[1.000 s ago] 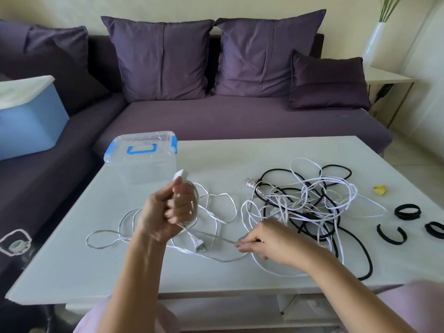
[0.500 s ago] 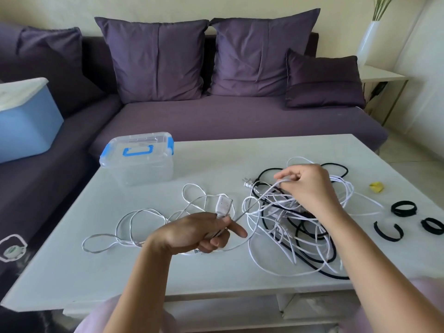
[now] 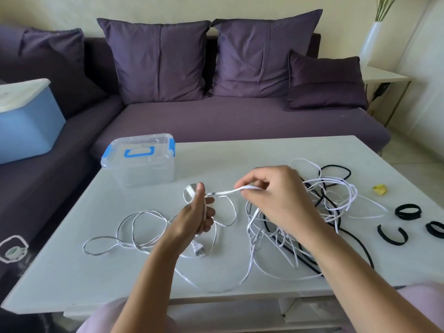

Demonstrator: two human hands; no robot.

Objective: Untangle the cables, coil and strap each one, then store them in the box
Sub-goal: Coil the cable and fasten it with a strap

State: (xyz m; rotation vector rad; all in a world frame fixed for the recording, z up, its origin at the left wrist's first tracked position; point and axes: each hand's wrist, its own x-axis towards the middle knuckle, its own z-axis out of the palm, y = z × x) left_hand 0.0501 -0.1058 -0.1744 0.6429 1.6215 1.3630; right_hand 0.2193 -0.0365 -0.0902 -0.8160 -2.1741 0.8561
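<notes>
Head view: since half a second ago your left grip has risen off the tabletop and turned upright, thumb pointing up. Its fingers are curled round the white cable. Your right grip has left the top of the tangle and come across toward the left one. It now pinches a strand of the same white cable between thumb and fingers, and that strand stretches nearly straight from one grip to the other. A small loop stands above your left thumb.

Below your left wrist the cable's plug lies on the tabletop, with loose white loops trailing off to the left. The tangle of white and black cable sits under and beyond your right forearm.

The clear box stands at the far left of the tabletop with its lid on and blue latches down; every cable lies outside it. Three black straps lie at the right edge.
</notes>
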